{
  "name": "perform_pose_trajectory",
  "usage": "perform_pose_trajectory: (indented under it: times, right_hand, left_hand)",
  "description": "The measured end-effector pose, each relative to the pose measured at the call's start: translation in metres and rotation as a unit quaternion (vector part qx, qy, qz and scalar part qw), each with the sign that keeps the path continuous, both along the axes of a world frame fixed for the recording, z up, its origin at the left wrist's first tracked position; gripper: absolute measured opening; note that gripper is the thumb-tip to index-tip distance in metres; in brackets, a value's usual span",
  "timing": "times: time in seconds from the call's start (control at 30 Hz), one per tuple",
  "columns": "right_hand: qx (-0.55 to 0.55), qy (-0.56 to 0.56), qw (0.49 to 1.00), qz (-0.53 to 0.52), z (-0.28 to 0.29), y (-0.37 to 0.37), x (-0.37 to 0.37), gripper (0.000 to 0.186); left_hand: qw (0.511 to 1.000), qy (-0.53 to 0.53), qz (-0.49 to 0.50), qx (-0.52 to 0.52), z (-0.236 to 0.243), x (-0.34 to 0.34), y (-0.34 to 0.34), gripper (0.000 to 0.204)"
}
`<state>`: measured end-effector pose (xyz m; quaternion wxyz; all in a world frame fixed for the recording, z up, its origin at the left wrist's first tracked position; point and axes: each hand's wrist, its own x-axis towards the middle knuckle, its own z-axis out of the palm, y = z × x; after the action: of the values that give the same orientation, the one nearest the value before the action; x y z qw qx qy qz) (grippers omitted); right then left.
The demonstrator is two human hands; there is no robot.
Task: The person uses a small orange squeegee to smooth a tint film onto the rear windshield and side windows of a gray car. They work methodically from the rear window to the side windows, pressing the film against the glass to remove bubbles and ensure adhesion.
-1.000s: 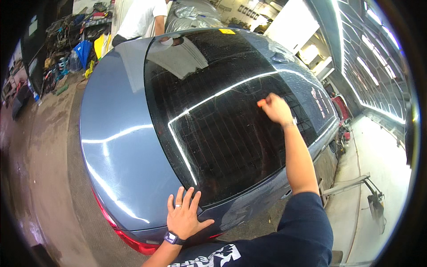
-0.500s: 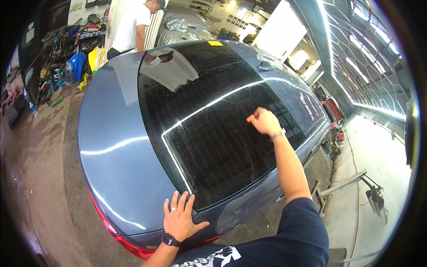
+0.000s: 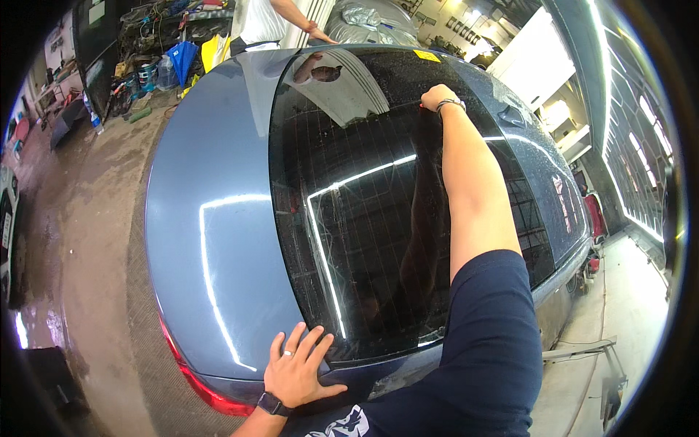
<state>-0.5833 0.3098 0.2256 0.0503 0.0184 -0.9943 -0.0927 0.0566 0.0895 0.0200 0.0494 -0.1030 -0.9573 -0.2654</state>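
Observation:
My right hand (image 3: pixel 438 98) is stretched far across the dark rear window (image 3: pixel 364 226) of a blue-grey car, fingers closed on a small orange tool (image 3: pixel 422 105), which is mostly hidden by the hand. The glass carries droplets, thin heating lines and bright reflections of lights. My left hand (image 3: pixel 298 364), with a ring and a watch, lies with spread fingers on the car's blue-grey bodywork (image 3: pixel 218 291) by the window's lower corner.
A co-worker in a white shirt (image 3: pixel 258 22) stands across the car, near a covered vehicle (image 3: pixel 364 22). Cluttered shelves, a blue object (image 3: pixel 182 62) and a yellow panel (image 3: pixel 215 51) line the back left. A metal stand (image 3: pixel 582 349) is at right.
My right hand has moved from the near middle of the glass up to its far part, arm more extended. My left hand stays on the car. The co-worker's arm has swung toward the right.

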Motion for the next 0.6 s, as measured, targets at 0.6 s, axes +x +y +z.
perform_pose_trajectory:
  times: [0.6]
  right_hand:
    - [-0.146, 0.101, 0.984, -0.003, -0.048, 0.146, 0.526, 0.025]
  left_hand:
    - [0.998, 0.042, -0.046, 0.007, -0.007, 0.014, -0.007, 0.107]
